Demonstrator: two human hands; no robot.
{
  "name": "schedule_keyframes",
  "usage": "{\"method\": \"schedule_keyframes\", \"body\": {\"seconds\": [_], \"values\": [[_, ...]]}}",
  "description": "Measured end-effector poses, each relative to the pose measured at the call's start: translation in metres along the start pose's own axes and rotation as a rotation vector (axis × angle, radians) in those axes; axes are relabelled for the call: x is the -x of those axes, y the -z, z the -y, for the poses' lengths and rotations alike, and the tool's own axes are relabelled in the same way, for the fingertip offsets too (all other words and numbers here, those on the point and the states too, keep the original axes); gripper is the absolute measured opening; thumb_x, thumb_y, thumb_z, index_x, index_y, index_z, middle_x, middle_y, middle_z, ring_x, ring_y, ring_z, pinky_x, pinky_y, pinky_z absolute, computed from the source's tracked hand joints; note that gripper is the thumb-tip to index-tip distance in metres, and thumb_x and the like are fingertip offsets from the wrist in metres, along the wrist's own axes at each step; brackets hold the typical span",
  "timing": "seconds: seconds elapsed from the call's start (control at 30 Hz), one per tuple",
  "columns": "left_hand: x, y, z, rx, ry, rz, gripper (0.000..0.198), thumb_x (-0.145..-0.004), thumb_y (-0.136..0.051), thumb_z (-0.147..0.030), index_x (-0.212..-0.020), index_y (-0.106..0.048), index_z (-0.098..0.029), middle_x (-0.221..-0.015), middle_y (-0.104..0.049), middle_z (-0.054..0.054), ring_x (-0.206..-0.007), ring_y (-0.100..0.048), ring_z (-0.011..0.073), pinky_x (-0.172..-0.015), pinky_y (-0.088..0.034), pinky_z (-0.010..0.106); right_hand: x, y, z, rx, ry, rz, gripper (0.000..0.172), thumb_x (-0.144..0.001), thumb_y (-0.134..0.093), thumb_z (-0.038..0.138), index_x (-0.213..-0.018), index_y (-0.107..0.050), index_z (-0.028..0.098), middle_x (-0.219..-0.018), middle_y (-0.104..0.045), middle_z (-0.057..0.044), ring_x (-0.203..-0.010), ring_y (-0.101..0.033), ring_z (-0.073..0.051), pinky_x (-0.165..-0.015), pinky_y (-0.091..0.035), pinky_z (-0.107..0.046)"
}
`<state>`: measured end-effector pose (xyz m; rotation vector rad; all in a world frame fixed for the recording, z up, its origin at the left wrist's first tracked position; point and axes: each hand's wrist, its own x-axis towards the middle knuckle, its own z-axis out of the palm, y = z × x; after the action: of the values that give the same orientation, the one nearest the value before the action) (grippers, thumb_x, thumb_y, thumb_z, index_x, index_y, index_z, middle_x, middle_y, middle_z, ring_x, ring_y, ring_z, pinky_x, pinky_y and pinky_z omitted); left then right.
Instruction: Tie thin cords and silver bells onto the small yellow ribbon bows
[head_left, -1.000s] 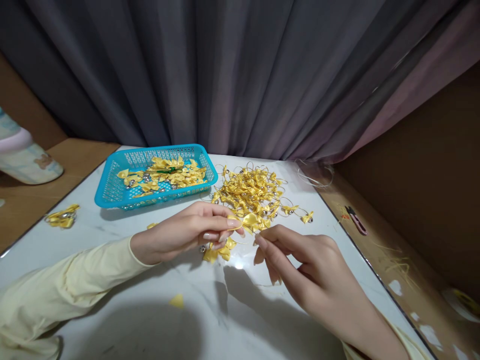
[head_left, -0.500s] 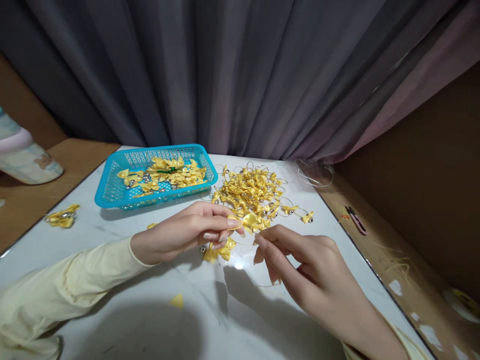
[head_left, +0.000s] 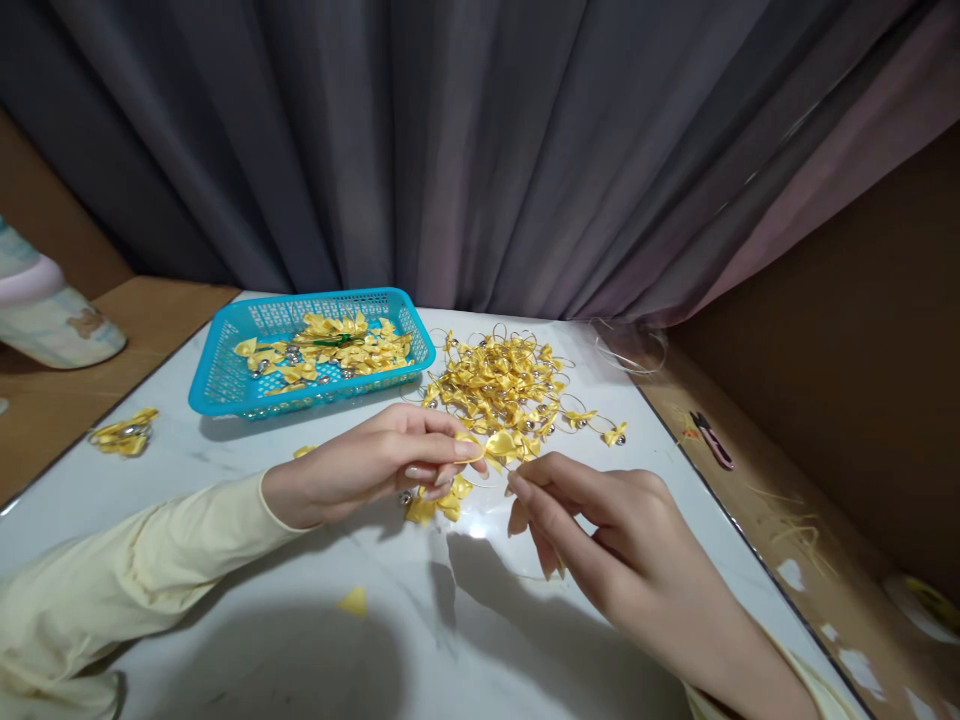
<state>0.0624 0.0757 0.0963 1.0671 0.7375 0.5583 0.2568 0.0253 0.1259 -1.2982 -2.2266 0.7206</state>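
Note:
My left hand [head_left: 409,450] pinches a yellow satin ribbon bow [head_left: 500,445] between thumb and fingers, above the table's middle. Just to the right, my right hand [head_left: 592,520] is closed in a fingertip pinch on a thin cord that runs to the bow; the cord's end is hidden by the fingers. Behind both hands lies a heap of yellow bows [head_left: 502,385] with small silver bells and thin loops. A few more yellow bows [head_left: 439,502] rest on the table beneath my left fingers.
A blue plastic basket [head_left: 225,390] holding yellow bows stands at the back left. Another yellow bundle [head_left: 127,432] lies at the left edge. Pink-handled thread snips [head_left: 712,442] lie at right, and a yellow scrap [head_left: 354,602] in front. A curtain [head_left: 450,150] hangs behind.
Almost nothing differs. My right hand has shifted very slightly, while my left hand keeps its pinch on the bow in the same place.

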Motion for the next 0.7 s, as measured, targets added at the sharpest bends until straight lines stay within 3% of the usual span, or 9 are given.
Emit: {"method": "schedule_keyframes", "body": {"seconds": [0.27, 0.5, 0.7], "values": [[-0.0004, 0.0011, 0.0014, 0.136, 0.068, 0.002, 0.015, -0.080, -0.063, -0.024, -0.072, -0.063, -0.011, -0.052, -0.038, -0.006, -0.046, -0.021, 0.0039, -0.050, -0.029, 0.018, 0.0009, -0.0035, 0.0036, 0.012, 0.019, -0.026, 0.025, -0.090, -0.038, 0.016, -0.068, -0.051, 0.016, -0.051, -0.052, 0.002, -0.040, -0.043, -0.006, -0.043, -0.031, -0.019], [0.0006, 0.0020, -0.0013, 0.225, 0.083, 0.046, 0.021, -0.080, -0.063, -0.021, -0.062, -0.056, -0.013, -0.049, -0.027, -0.008, -0.047, -0.018, 0.0052, -0.049, -0.026, 0.017, 0.0031, -0.0032, 0.0025, -0.009, 0.049, -0.064, 0.024, -0.091, -0.039, 0.018, -0.071, -0.053, 0.017, -0.048, -0.050, 0.003, -0.040, -0.044, -0.007, -0.042, -0.031, -0.019], [0.0008, 0.0008, -0.0019, 0.228, 0.091, 0.033, 0.028, -0.081, -0.062, -0.021, -0.059, -0.046, -0.013, -0.050, -0.031, -0.007, -0.047, -0.017, 0.0052, -0.049, -0.027, 0.018, 0.0025, -0.0026, 0.0033, -0.008, 0.034, -0.047, 0.025, -0.090, -0.039, 0.018, -0.070, -0.053, 0.016, -0.048, -0.051, 0.003, -0.040, -0.044, -0.007, -0.041, -0.031, -0.019]]}}
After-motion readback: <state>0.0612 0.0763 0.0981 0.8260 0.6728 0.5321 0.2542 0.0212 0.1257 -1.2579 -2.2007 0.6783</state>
